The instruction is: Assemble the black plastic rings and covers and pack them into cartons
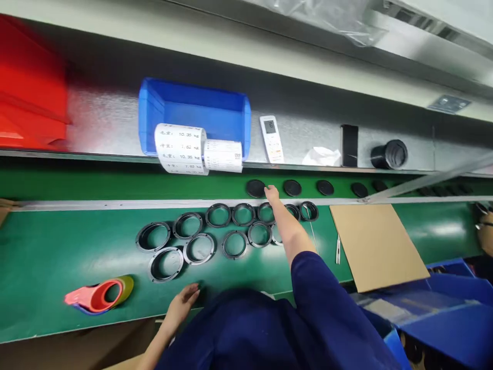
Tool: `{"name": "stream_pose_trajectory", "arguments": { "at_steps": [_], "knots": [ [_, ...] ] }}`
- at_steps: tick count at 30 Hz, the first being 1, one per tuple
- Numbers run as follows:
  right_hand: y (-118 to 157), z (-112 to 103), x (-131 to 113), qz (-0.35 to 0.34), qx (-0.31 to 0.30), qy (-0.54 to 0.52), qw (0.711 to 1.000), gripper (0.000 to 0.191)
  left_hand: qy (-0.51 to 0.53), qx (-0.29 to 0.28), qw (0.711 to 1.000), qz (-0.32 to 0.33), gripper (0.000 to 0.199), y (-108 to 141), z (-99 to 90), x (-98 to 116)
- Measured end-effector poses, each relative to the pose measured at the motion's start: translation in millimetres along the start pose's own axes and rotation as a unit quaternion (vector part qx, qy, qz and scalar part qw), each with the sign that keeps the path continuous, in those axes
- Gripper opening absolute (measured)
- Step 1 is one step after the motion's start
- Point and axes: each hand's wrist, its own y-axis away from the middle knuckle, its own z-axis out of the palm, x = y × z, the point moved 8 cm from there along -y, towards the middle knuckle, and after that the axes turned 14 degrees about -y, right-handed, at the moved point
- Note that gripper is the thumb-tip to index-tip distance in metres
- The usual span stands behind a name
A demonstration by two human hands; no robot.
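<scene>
My right hand [271, 194] stretches to the far side of the bench, its fingers closed at the right edge of a flat black disc [255, 188]. Other black discs [292, 188] lie in a row to the right. Beneath my right forearm are several black rings [234, 244] in two rough rows, some partly covered by the arm. My left hand [184, 303] is low at the bench's near edge, its fingers drawn together with a small dark bit at the tips that I cannot make out. The nearest ring [166, 278] lies above it.
Coloured ring-shaped pieces [100, 297] lie at the left. A cardboard sheet [379, 244] rests at the right, with blue bins [447, 313] below. On the shelf are a blue bin [200, 95], label rolls [181, 149], a remote control [271, 139] and a black cylinder [390, 154].
</scene>
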Motion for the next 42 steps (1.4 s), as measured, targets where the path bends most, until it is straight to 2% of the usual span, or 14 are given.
{"name": "stream_pose_trajectory", "arguments": {
  "at_steps": [6, 10, 12, 15, 19, 21, 25, 30, 32, 34, 36, 38, 40, 42],
  "knots": [
    [-40, 41, 8, 0.106, -0.011, -0.088, 0.990, 0.033, 0.125, 0.049, 0.984, -0.119, 0.070, 34, -6.1, -19],
    [-21, 73, 3, 0.105, -0.072, -0.190, 0.974, 0.024, 0.225, 0.057, 0.963, -0.140, 0.082, 42, -3.5, 16],
    [11, 86, 1, 0.093, -0.119, -0.244, 0.958, 0.033, 0.272, 0.042, 0.953, -0.124, 0.085, 35, -0.1, 48],
    [90, 97, 6, 0.085, -0.214, -0.307, 0.923, 0.045, 0.365, 0.019, 0.929, -0.066, 0.084, 15, 0.6, 108],
    [208, 97, 13, 0.078, -0.364, -0.402, 0.837, 0.047, 0.617, -0.044, 0.780, 0.090, 0.081, 0, -12.2, 197],
    [246, 89, 12, 0.072, -0.402, -0.430, 0.805, 0.047, 0.659, -0.061, 0.739, 0.127, 0.077, 7, -18.8, 223],
    [275, 69, 5, 0.049, -0.424, -0.416, 0.803, 0.046, 0.685, -0.072, 0.712, 0.137, 0.071, 40, -18.2, 234],
    [305, 64, 10, 0.028, -0.518, -0.312, 0.796, 0.055, 0.695, 0.000, 0.695, 0.185, 0.064, 80, -19.6, 224],
    [306, 55, 7, -0.065, -0.489, -0.240, 0.836, 0.051, 0.698, 0.019, 0.690, 0.188, 0.062, 93, -18.3, 221],
    [303, 35, -12, -0.245, -0.388, -0.160, 0.874, 0.046, 0.708, 0.031, 0.684, 0.174, 0.058, 104, -15.5, 217],
    [312, 16, -33, -0.426, -0.302, -0.087, 0.848, 0.041, 0.720, 0.033, 0.676, 0.154, 0.056, 114, -10.0, 213],
    [326, 10, -43, -0.535, -0.292, -0.031, 0.792, 0.037, 0.726, 0.020, 0.674, 0.134, 0.055, 123, -1.4, 212],
    [335, 10, -42, -0.577, -0.300, 0.003, 0.760, 0.035, 0.729, 0.015, 0.673, 0.123, 0.056, 128, 6.7, 211],
    [337, 13, -38, -0.585, -0.300, 0.017, 0.753, 0.037, 0.732, 0.017, 0.670, 0.122, 0.056, 132, 12.6, 211]
  ]
}}
